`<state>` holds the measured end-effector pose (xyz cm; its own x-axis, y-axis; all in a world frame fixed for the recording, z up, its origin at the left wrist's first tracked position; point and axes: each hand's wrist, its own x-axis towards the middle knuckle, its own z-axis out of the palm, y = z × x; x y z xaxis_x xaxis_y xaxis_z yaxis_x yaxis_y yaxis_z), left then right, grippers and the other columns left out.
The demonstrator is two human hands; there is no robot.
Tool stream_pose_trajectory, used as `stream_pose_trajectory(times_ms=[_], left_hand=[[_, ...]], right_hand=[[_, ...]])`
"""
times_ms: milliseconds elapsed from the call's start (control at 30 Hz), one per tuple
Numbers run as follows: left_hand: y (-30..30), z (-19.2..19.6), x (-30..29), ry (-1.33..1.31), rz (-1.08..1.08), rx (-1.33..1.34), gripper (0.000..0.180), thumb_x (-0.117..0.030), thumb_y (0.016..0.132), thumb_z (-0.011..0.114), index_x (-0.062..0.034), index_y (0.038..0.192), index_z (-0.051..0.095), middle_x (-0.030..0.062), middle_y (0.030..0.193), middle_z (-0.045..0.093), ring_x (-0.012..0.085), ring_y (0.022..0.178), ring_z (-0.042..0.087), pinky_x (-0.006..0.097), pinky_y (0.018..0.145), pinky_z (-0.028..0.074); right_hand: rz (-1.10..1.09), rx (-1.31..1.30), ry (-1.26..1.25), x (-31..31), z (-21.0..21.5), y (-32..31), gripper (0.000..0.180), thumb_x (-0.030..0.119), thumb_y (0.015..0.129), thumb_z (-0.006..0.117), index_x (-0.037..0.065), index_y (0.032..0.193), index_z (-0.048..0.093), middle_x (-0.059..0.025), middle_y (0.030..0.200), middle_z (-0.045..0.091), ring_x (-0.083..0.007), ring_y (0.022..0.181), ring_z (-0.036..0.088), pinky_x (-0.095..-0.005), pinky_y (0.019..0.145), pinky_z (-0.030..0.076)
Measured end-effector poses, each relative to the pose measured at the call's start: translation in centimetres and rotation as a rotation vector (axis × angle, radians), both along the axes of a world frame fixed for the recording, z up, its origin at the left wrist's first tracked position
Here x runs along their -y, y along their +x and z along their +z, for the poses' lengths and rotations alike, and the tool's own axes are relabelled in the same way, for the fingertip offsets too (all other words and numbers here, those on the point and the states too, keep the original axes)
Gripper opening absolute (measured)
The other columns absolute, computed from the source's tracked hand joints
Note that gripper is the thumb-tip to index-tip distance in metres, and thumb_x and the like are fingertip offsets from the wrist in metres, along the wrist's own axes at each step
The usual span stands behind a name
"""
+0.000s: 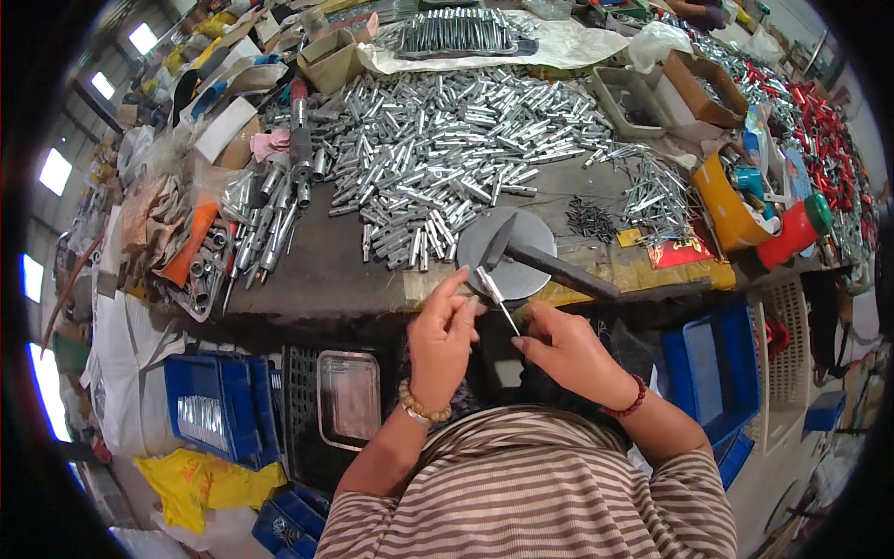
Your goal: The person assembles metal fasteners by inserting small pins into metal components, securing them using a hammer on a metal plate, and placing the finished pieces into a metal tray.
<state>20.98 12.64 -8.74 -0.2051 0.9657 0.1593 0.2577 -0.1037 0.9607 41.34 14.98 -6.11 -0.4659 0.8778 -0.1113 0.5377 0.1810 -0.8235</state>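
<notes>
A thin metal pin [498, 303] is held between both hands at the near edge of the surface [335, 270], just in front of a round metal disc [521, 270]. The left hand [440, 337] grips the pin's upper end, where a short silver sleeve sits, pinched between thumb and fingertips. The right hand [565, 352] meets the pin's lower end, its fingers curled toward it; whether the fingers actually close on the pin cannot be told, as the tip is too fine to make out. The pin slants from upper left to lower right, clear of the surface.

A dark-handled hammer [545, 263] lies across the disc, head on the disc, handle running right past the edge. Behind the disc a large heap of silver tubes [447, 140] covers the middle of the surface, well apart from the hands. A small pile of dark screws [589, 220] lies just right of the disc.

Both forearms rise from the lower edge, wrists bent inward so the hands nearly meet. The left wrist wears a beaded bracelet [421, 407], the right a dark red one [629, 407]. The space under the surface edge is in shadow; a metal tray [349, 399] and blue crates [219, 405] show there, their contents unclear.
</notes>
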Motion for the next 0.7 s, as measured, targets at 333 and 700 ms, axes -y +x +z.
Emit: stream_pose_trajectory(times_ms=[333,700], left_hand=[[0.3,-0.8,1.6,-0.226,0.006,0.551,0.071,-0.009,0.099,0.072,-0.0035,0.159,0.036,0.0033,0.092,0.071,0.0037,0.066,0.057,0.018,0.053,0.043],[-11.7,-9.1,8.5,-0.184,0.594,0.506,0.049,-0.003,0.094,0.071,-0.0016,0.138,0.049,0.0061,0.093,0.07,0.0068,0.058,0.049,0.022,0.05,0.038]], right_hand=[[-0.022,-0.176,-0.119,2.7,-1.2,-2.7,0.032,0.009,0.094,0.074,0.002,0.122,0.059,-0.0173,0.079,0.067,-0.0288,0.065,0.065,-0.0396,0.062,0.051],[-0.215,-0.409,-0.165,-2.6,-1.3,-0.9,0.046,0.003,0.101,0.063,0.003,0.146,0.054,-0.0011,0.097,0.065,-0.0076,0.077,0.062,-0.0223,0.065,0.051]])
